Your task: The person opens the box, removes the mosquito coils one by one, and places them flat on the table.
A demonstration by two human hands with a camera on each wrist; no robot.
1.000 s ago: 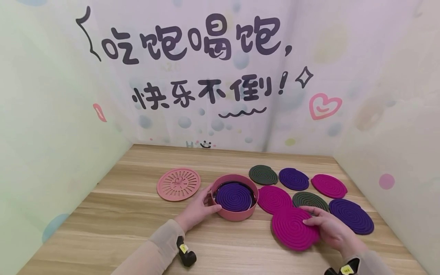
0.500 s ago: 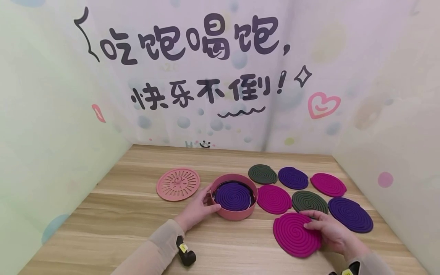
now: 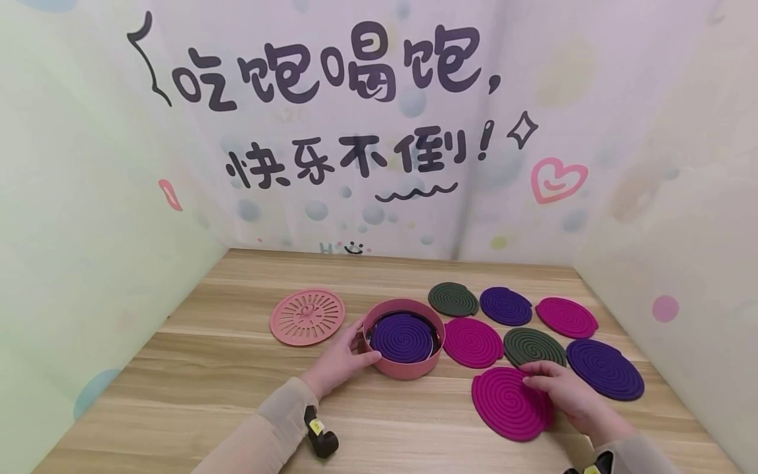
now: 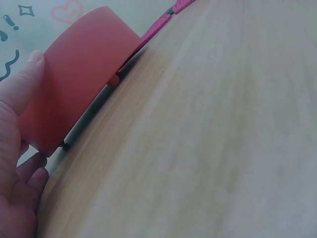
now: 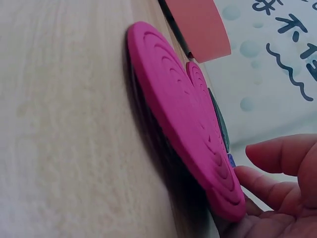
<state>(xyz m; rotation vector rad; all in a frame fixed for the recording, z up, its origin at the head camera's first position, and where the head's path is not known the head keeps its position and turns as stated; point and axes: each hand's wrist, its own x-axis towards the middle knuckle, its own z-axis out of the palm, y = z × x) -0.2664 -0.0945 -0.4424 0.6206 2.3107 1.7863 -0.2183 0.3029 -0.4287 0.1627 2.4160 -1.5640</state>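
My left hand [image 3: 339, 363] grips the side of a round pink mosquito coil holder [image 3: 404, 370], thumb at the front rim. The left wrist view shows the holder's side wall [image 4: 81, 82] and its small feet at the table. Inside the holder lies a purple coil [image 3: 403, 338]. My right hand [image 3: 571, 398] holds a magenta mosquito coil [image 3: 510, 407] at its right edge, thumb over it in the head view. In the right wrist view this coil [image 5: 176, 109] lies close over the table with a dark shadow beneath; fingers reach under its edge.
A slotted pink lid [image 3: 307, 317] lies left of the holder. To the right lie several more coils, among them a magenta one [image 3: 472, 343], a green one [image 3: 535, 347] and a purple one [image 3: 605, 370]. Patterned cloth walls [image 3: 343, 224] border the wooden table [image 3: 225, 368].
The magenta coil in my right hand has moved slightly down and right, away from the magenta coil it overlapped. My left hand stays on the holder. Little differs over the last half second.
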